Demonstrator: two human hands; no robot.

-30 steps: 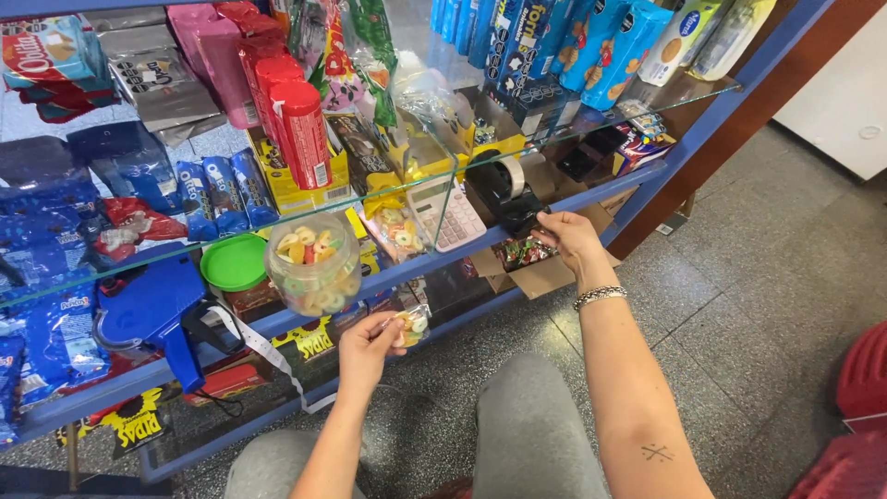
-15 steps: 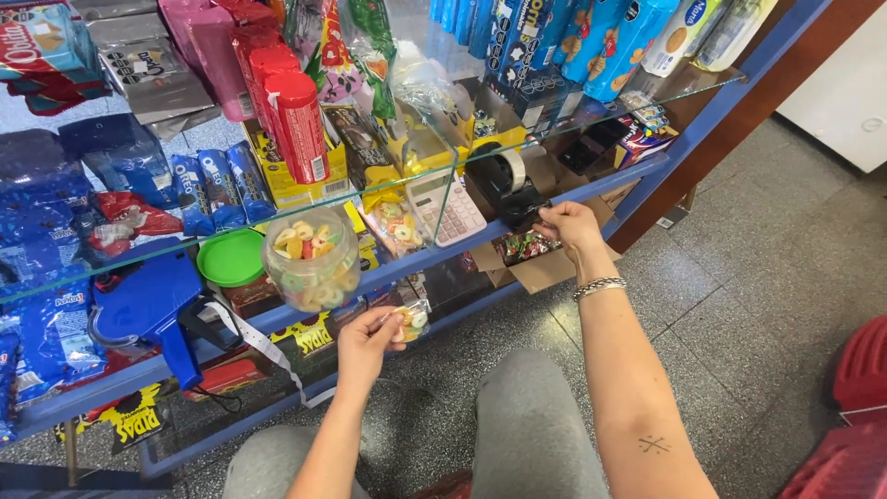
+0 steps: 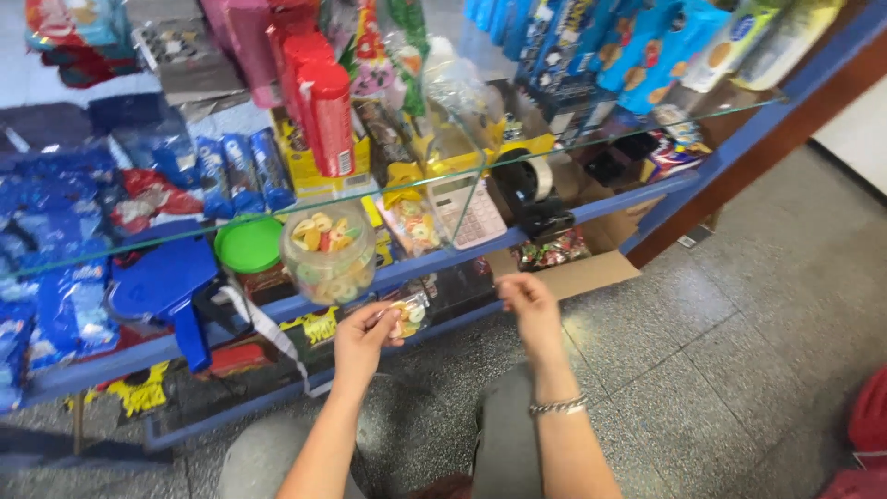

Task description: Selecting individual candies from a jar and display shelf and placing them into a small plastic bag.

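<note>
Two hands are working low at the centre of the frame, in front of a blue shelf edge (image 3: pixel 591 217). Compared with a second ago, the right hand (image 3: pixel 528 305) is drawing back from the cardboard box (image 3: pixel 591 268) right of centre, where it was reaching among the wrapped sweets (image 3: pixel 552 249), and is now coming in towards the other hand; its fingers are curling loosely and gripping nothing that can be seen. The left hand (image 3: pixel 362 334) is staying where it was, pinching shut on a small clear bag of ring sweets (image 3: pixel 410 316), just below the shelf edge.

Directly above the left hand, a clear round tub of gummy rings (image 3: pixel 329 254) is standing on the shelf, with a green lid (image 3: pixel 248 244) lying just to its left. A pink calculator (image 3: pixel 469 211) and a black tape dispenser (image 3: pixel 528 189) are sitting further right. A glass pane is crossing the view and partly veiling these goods.

Tall red tube packs (image 3: pixel 323 111) are standing at upper centre, blue biscuit rolls (image 3: pixel 236 171) and blue bags are filling the left side, and blue cartons (image 3: pixel 637 51) are lining the upper right.
</note>
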